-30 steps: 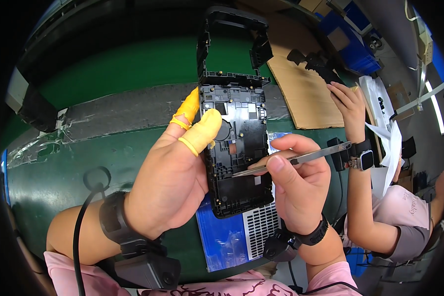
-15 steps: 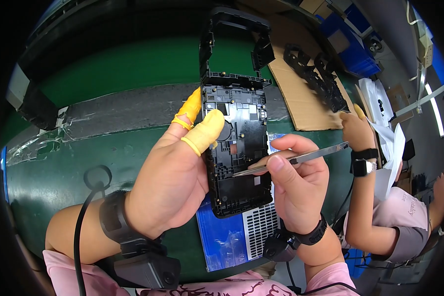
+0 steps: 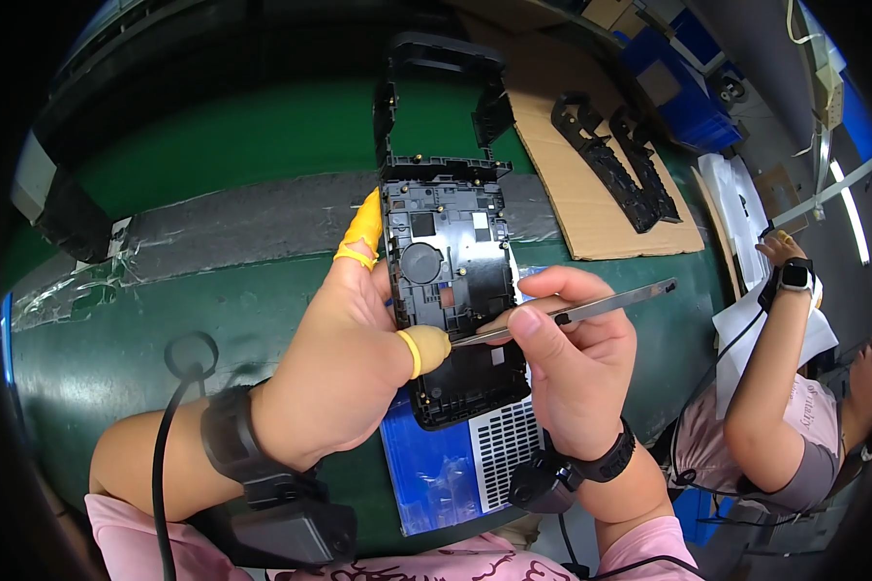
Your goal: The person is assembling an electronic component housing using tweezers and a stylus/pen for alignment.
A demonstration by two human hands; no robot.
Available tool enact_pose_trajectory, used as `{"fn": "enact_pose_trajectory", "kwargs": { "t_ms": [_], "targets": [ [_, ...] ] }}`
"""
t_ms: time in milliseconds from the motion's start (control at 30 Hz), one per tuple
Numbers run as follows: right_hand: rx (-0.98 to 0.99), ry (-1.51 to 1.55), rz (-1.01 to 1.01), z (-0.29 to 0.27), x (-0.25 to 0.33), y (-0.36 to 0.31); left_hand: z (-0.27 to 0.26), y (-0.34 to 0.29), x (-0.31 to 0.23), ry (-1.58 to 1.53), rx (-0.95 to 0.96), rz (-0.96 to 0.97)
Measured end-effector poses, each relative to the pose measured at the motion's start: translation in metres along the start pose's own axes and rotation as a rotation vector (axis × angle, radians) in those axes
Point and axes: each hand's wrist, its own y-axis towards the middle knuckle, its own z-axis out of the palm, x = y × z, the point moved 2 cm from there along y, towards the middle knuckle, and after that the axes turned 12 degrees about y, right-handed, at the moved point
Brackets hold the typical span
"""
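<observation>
A black plastic housing with an open frame at its far end is held up in front of me, its ribbed inner side showing. My left hand grips it by the left edge. Yellow finger cots cover its thumb and one finger. The thumb presses on the lower part of the housing, right at the tips of the metal tweezers. My right hand pinches the tweezers between thumb and fingers, tips pointing left. Whether anything small is between the tips cannot be made out; the thumb hides that spot.
On a cardboard sheet at the right lie two long black plastic parts. A blue bin stands beyond it. Below the housing is a blue sheet with a white grid. A co-worker's arm is over white wrapping at the far right.
My left thumb slid down the housing to the tweezer tips, uncovering a round recess. The housing shifted slightly left. The co-worker's hand left the black parts, which now lie apart.
</observation>
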Motion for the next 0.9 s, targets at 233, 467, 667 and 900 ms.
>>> {"fn": "enact_pose_trajectory", "kwargs": {
  "t_ms": [233, 467, 667, 900],
  "targets": [
    [-0.214, 0.115, -0.055, -0.036, 0.027, 0.026, -0.012, 0.013, -0.016, 0.115, -0.090, 0.287],
    [-0.188, -0.082, 0.153, -0.047, -0.007, 0.017, -0.019, 0.016, -0.036, 0.068, -0.108, 0.279],
    [-0.206, -0.104, 0.124, -0.055, -0.015, 0.016, -0.019, 0.019, -0.033, -0.035, -0.187, 0.289],
    [-0.203, -0.122, 0.137, -0.052, -0.014, 0.015, -0.018, 0.020, -0.026, -0.145, -0.105, 0.213]
  ]
}}
